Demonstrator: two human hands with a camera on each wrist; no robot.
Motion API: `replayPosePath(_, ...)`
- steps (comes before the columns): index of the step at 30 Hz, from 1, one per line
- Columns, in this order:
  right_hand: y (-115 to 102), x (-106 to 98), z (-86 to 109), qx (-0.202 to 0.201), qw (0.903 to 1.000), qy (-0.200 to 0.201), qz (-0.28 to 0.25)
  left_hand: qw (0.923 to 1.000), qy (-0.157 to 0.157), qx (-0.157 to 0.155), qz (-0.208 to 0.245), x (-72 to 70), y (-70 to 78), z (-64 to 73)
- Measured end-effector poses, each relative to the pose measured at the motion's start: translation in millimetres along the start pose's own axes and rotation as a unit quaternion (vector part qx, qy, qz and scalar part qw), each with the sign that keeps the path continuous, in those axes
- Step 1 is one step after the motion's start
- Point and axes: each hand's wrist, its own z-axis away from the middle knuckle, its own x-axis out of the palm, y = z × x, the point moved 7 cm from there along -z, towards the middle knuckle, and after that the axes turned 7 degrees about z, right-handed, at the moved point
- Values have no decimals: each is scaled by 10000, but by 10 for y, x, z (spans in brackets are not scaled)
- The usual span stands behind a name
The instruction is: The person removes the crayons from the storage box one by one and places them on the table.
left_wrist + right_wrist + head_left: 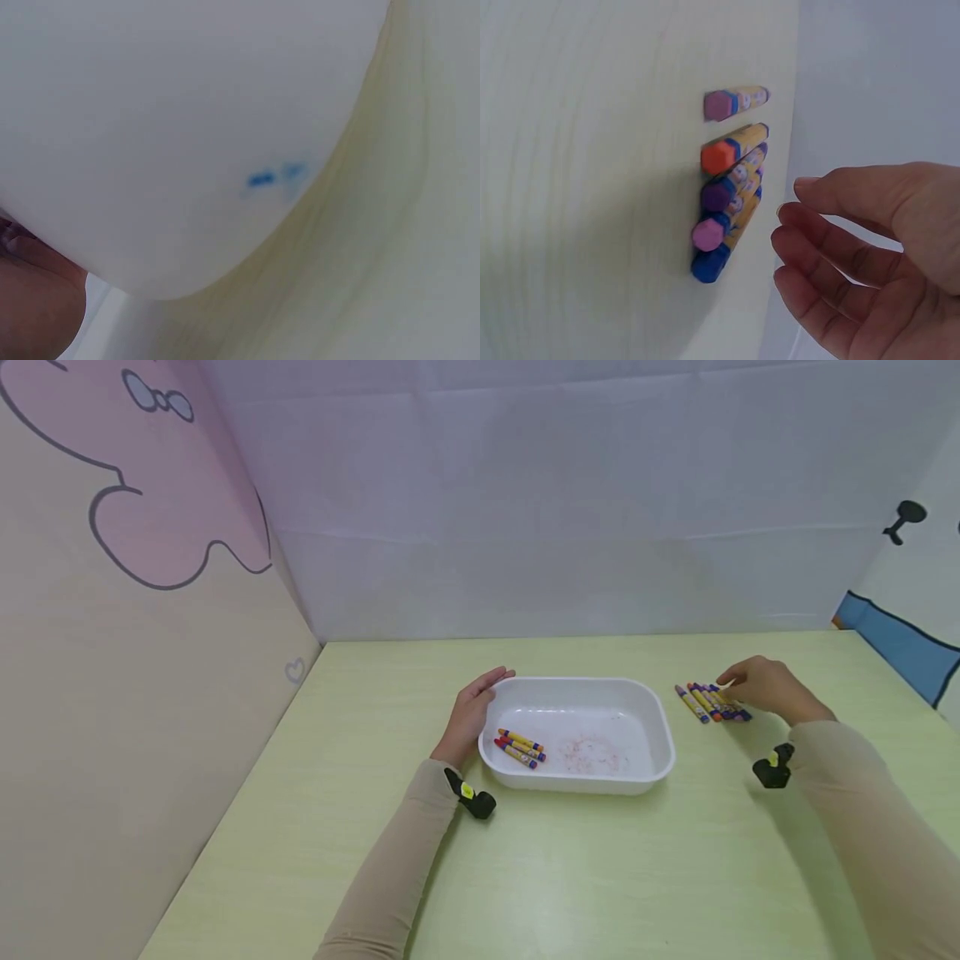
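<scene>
A white plastic tray [577, 783] sits on the table, and three crayons [517, 759] lie together at its left end. My left hand [470, 714] rests against the tray's left side, fingers extended along the outside. In the left wrist view, the tray's wall [187, 135] fills much of the picture, with part of the hand [41, 296] at lower left. My right hand [765, 687] hovers at a row of several crayons [703, 702] right of the tray. In the right wrist view, its loosely bent fingers [821, 240] hold nothing, beside purple, orange, pink and blue crayon ends.
The pale yellow-green table [570, 868] reaches back to a white cloth wall [562, 510]. A side wall with a pink cartoon drawing [172, 502] stands at left. Reddish marks [594, 755] spot the tray's floor. Small black devices [773, 767] are strapped on both wrists.
</scene>
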Motion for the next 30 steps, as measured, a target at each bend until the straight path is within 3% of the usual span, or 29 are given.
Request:
replayPosePath(7, -321, -130, -17, -243, 9995, 182, -118, 10000, -29, -10, 30, 5, 5, 0)
replayPosePath(15, -859, -234, -38, -752, 9962, 329, -292, 10000, 13, -30, 79, 10, -1, -6)
replayPosePath(24, -1435, -171, -61, -1424, 9893, 17, -326, 9999, 50, -57, 147, 10, 5, 2)
replayPosePath(30, -1724, -74, -123, -1650, 9856, -180, -337, 9999, 32, -51, 102, 7, 2, -7)
